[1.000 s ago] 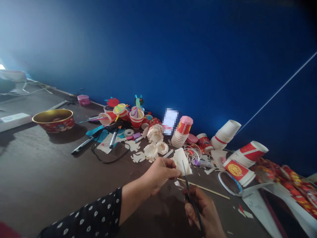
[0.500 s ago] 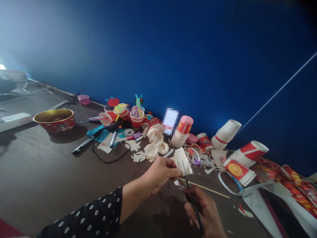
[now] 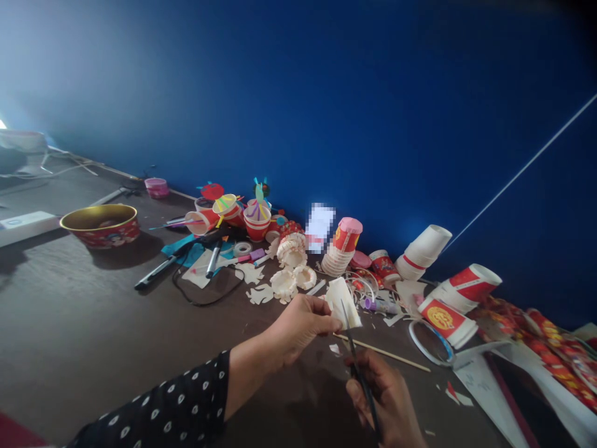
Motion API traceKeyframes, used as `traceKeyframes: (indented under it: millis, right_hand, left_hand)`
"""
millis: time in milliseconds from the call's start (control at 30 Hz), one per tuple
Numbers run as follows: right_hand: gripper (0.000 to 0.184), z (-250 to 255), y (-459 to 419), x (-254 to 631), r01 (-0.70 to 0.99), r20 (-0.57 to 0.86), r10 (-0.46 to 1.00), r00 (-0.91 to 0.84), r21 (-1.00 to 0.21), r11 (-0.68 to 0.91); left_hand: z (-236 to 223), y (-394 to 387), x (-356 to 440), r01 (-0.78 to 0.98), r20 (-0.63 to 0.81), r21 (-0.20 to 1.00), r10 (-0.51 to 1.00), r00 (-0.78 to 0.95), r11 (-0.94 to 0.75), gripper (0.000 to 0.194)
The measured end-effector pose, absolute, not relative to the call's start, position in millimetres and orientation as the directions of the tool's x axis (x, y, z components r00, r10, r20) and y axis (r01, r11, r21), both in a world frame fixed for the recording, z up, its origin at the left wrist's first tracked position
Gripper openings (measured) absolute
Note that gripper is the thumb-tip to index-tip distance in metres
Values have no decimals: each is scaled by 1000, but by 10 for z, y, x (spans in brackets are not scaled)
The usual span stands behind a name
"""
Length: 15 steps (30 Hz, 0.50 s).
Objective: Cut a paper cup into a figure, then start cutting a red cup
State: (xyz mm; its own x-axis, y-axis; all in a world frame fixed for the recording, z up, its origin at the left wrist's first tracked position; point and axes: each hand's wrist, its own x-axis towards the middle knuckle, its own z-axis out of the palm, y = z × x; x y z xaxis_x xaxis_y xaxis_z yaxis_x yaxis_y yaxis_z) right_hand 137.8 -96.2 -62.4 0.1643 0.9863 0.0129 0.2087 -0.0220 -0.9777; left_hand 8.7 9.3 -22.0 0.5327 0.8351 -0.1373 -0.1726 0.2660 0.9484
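A deep blue wall [image 3: 298, 106] rises behind a dark brown tabletop [image 3: 79, 336] strewn with craft scraps. At the left sits a round red bowl with a gold interior [image 3: 99, 219], then a small pink tub [image 3: 157, 187] against the wall, a long black marker [image 3: 156, 272] on the table, and a clear roll of adhesive tape [image 3: 242, 249]. Next lie fringed white paper-cup baskets [image 3: 283, 284]. The person's left arm, in a black sleeve with white spots [image 3: 158, 404], reaches in from the lower left, and the left hand [image 3: 298, 330] pinches a curled white paper-cup piece [image 3: 342, 303] between thumb and fingers, holding it above the table. The right hand [image 3: 382, 398] is closed around slim black scissors [image 3: 359, 379], whose pointed tip overlaps the paper in this view. A thin wooden skewer [image 3: 385, 351] lies just below them. Behind stands a stack of white paper cups capped by a red-and-pink cup [image 3: 338, 249], and further right lie tipped red-and-white paper cups [image 3: 448, 322] beside red-and-gold patterned paper [image 3: 555, 348].
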Motion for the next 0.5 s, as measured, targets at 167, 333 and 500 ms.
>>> traceKeyframes:
  millis: [167,333,500]
  right_hand:
    - [35,-644,-965,1395,216,11,987,161,-976,-24]
    - [35,-637,-965,1394,178,0,986,165,-984,-30]
    - [38,-644,-969,1388,144,-38,987,155,-988,-60]
  left_hand:
    - [-211,83,85,-188,-155,936,827,541,299,12]
    - [-211,86,77,-220,-139,924,809,571,314,11]
    - [-213,137,48,-261,-81,930,835,544,260,20]
